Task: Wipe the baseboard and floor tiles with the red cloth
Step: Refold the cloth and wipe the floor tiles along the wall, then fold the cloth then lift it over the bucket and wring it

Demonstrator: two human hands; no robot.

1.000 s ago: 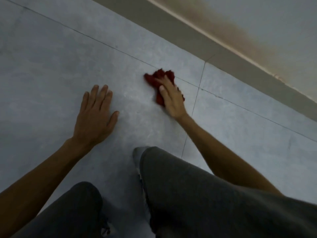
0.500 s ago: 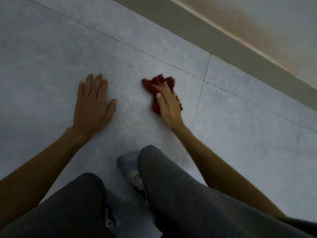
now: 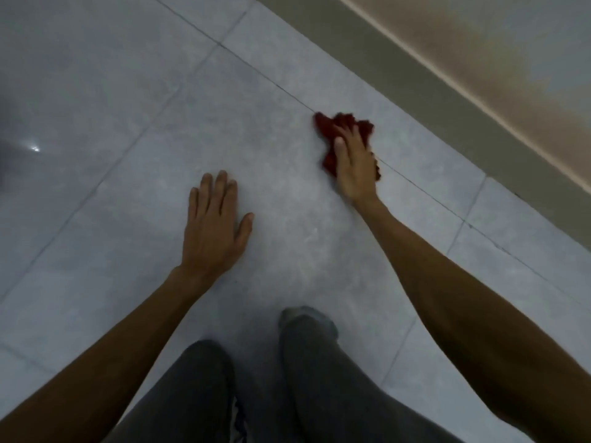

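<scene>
The red cloth (image 3: 332, 127) lies crumpled on the grey floor tiles (image 3: 281, 193), across a grout line. My right hand (image 3: 353, 164) presses flat on the cloth, fingers pointing away from me, and covers its near half. My left hand (image 3: 212, 225) rests palm down on the same tile, fingers spread, about a hand's width left of the cloth and holding nothing. The grey-beige baseboard (image 3: 447, 119) runs diagonally along the wall at the upper right, one narrow tile row beyond the cloth.
My knees in dark grey trousers (image 3: 319, 378) and a grey sock (image 3: 303, 314) fill the bottom middle. The wall (image 3: 511, 43) above the baseboard has a brownish stain. Grout lines cross the floor diagonally. A light glint (image 3: 34, 149) shows at far left.
My right hand has slid the cloth farther away, toward the baseboard, onto the grout line. The view has shifted, and my left hand stays flat on the tile.
</scene>
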